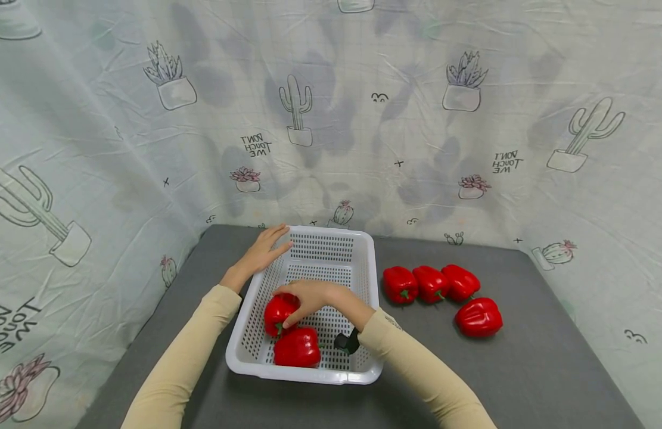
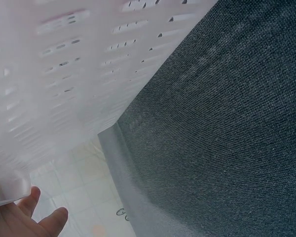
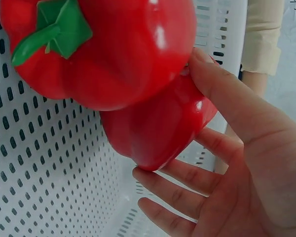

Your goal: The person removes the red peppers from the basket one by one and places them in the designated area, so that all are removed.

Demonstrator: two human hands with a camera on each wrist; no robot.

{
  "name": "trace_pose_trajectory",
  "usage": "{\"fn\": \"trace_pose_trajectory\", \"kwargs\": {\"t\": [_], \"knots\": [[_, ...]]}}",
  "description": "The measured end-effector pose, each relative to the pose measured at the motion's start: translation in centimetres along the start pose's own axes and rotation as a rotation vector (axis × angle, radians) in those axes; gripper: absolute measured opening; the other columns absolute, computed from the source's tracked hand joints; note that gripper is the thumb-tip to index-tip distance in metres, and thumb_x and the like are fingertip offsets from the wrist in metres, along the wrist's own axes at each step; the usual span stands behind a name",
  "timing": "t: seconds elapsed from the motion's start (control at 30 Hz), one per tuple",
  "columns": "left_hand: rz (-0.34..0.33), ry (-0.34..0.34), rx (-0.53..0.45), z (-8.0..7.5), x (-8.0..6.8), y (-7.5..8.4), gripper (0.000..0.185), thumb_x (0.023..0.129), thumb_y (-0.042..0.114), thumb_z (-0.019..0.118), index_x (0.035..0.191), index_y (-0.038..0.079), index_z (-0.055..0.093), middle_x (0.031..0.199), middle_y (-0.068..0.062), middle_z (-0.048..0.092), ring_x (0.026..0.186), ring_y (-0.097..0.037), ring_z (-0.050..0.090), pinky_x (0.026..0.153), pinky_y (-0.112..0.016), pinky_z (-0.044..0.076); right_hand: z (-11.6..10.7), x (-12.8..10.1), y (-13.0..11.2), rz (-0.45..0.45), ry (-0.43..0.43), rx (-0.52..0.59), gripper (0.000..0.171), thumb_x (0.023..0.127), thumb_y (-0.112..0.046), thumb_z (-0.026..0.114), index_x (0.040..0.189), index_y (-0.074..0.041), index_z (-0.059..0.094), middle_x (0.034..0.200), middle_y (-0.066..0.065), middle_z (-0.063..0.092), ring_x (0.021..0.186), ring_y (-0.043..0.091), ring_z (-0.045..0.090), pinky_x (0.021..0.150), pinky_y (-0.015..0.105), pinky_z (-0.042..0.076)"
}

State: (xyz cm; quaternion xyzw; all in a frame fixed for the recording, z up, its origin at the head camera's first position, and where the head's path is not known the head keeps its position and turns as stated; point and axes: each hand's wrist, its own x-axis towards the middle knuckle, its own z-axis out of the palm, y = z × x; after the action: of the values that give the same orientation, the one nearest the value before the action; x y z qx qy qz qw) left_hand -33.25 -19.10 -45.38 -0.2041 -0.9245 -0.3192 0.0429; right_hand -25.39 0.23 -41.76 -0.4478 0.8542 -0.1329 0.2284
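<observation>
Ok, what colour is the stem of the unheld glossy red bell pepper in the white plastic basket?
Green; that stem shows best in the right wrist view.

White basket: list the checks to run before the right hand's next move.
1. Right hand holding the left pepper: ok, thumb and fingers on opposite sides.
2. Left hand at the basket rim: ok.
3. Nearer pepper inside the basket: ok.
4. Held pepper resting fully on the basket floor: cannot tell, underside hidden.
5. All peppers inside: not ok, four peppers lie on the gray table.
</observation>
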Motion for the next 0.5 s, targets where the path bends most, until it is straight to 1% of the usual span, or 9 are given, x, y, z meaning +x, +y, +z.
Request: {"fn": "trace_pose_trajectory", "kwargs": {"t": [0.13, 0.23, 0.37, 0.5], "knots": [[0.017, 0.020, -0.005, 0.0, -0.1, 0.0, 0.070, 0.093, 0.055, 0.041, 0.145, 0.007, 0.032, 0.152, -0.013, 0.023, 0.138, -0.038, 0.014, 0.104, -0.066, 0.016, -0.3, -0.6, -0.1, -0.014, 0.025, -0.019, 0.071, 0.079, -0.041, 0.070, 0.139, -0.016, 0.043, 0.130, 0.000, 0.053, 0.112, 0.012, 0.052, 0.091, 0.026, 0.047], [0.004, 0.011, -0.006, 0.0, -0.2, 0.0, 0.069, 0.093, 0.053, 0.042, 0.145, 0.009, 0.032, 0.153, -0.012, 0.022, 0.139, -0.038, 0.013, 0.105, -0.065, 0.015, -0.6, -1.0, -0.1, -0.027, 0.048, -0.007, 0.072, 0.078, -0.040, 0.071, 0.139, -0.014, 0.042, 0.130, 0.000, 0.054, 0.112, 0.012, 0.052, 0.089, 0.024, 0.048], [-0.020, -0.010, 0.011, -0.1, -0.1, -0.1, 0.066, 0.094, 0.049, 0.044, 0.146, 0.010, 0.030, 0.154, -0.011, 0.020, 0.141, -0.035, 0.011, 0.107, -0.063, 0.014, -1.0, -1.7, 0.0, -0.035, 0.085, 0.003, 0.074, 0.078, -0.039, 0.072, 0.140, -0.014, 0.041, 0.134, 0.001, 0.051, 0.115, 0.013, 0.051, 0.090, 0.024, 0.048], [-0.024, -0.018, 0.023, -0.1, 0.0, 0.0, 0.064, 0.095, 0.047, 0.044, 0.146, 0.010, 0.030, 0.153, -0.011, 0.020, 0.140, -0.035, 0.011, 0.107, -0.062, 0.014, -1.4, -2.5, 0.1, -0.036, 0.118, 0.017, 0.074, 0.078, -0.038, 0.072, 0.141, -0.014, 0.041, 0.137, 0.002, 0.049, 0.119, 0.014, 0.050, 0.093, 0.025, 0.046]]}}
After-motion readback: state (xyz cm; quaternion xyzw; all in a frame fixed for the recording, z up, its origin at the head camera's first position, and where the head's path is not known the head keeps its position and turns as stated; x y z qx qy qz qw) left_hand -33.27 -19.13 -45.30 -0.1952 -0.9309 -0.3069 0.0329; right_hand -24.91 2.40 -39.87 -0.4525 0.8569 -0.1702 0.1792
